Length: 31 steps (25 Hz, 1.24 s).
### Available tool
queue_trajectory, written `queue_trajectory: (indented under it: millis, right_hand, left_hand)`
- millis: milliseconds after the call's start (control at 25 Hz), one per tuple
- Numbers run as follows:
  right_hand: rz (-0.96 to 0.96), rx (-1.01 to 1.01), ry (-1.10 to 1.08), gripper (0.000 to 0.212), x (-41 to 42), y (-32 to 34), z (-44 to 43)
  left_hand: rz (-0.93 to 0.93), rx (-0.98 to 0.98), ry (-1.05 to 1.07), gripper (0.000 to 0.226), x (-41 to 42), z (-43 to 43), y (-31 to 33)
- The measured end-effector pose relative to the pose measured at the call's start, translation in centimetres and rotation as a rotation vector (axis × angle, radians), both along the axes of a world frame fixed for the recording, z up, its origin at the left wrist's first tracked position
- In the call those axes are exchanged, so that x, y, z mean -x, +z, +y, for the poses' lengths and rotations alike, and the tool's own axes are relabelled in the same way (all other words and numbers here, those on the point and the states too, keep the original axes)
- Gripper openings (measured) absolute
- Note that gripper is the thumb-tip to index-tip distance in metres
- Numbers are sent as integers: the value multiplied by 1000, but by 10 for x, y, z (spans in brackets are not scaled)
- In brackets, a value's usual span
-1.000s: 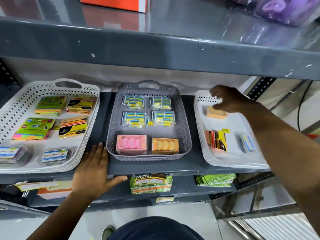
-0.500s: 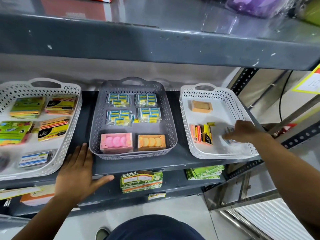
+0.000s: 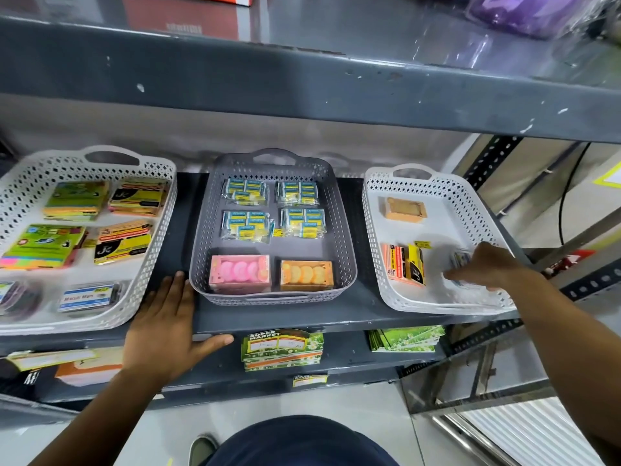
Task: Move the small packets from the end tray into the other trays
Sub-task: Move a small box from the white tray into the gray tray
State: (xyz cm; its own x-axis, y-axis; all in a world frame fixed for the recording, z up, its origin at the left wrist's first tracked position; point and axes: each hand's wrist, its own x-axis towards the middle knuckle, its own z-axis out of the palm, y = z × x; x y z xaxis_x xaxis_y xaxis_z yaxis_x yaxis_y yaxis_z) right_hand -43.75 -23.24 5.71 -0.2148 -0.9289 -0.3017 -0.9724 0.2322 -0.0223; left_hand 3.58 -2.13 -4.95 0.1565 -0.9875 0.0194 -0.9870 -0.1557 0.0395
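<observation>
At right end of grey metal shelf (image 3: 336, 317), right hand (image 3: 484, 269) reaching over small blue-printed packet (image 3: 459, 260) in white perforated plastic tray (image 3: 373, 230); grip unclear. Packet likely light, slippery: pinching edges. Left hand (image 3: 168, 327) resting flat, open, on shelf edge.

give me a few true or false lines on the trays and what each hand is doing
1. The left hand lies flat on the shelf edge. True.
2. The grey tray stands between two white trays. True.
3. The right hand reaches into the grey tray. False: it is in the right white tray, on a small packet.
4. The pink box sits in the left white tray. False: it is in the grey tray, beside the orange box.
</observation>
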Motion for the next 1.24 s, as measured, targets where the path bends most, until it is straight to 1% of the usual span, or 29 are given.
queue_trajectory:
  millis: [40, 80, 160, 200, 320, 440, 560, 680, 720, 800, 880, 920, 1040, 1120, 1240]
  right_hand:
    - [6, -3, 2, 62, 0, 1, 0]
    - [21, -1, 25, 71, 0, 0, -2]
    - [37, 26, 155, 92, -3, -3, -5]
    - [9, 48, 226, 96, -10, -4, -6]
    - [-109, 70, 332, 95, -34, -2, -12]
    - [-125, 38, 361, 94, -50, -1, -31]
    - [-83, 25, 405, 85, -62, 3, -48]
    - [-52, 116, 447, 72, -67, -1, -69]
    - [-24, 148, 438, 70, -67, -3, -77]
    - [20, 163, 419, 74, -65, -7, -93]
    - [52, 135, 414, 76, -63, -11, -107]
    - [76, 111, 435, 73, -61, -13, -114]
    - [140, 84, 519, 47, -56, -21, -124]
    - [113, 116, 494, 36, -56, -23, -125]
    - [29, 238, 467, 33, -58, -14, -114]
  left_hand:
    - [4, 0, -1, 120, 0, 0, 0]
    - [6, 1, -1, 120, 0, 0, 0]
    - [3, -2, 0, 120, 0, 0, 0]
    - [2, -3, 0, 120, 0, 0, 0]
    - [0, -2, 1, 120, 1, 0, 1]
    - [-3, -12, 8, 119, 1, 1, 2]
    - [6, -16, 20, 119, 1, 2, 3]
    - [12, -24, 25, 119, 1, 2, 2]
    - [14, -27, 21, 119, 0, 1, 2]
    - [19, -31, 22, 119, -1, 1, 1]
    - [13, -35, 19, 119, 0, 2, 1]
    - [9, -37, 22, 119, 1, 2, 2]
    - [2, -41, 24, 119, -1, 2, 4]
    - [-7, -37, 13, 119, -1, 2, 4]
    - [-10, -41, 20, 119, -1, 3, 3]
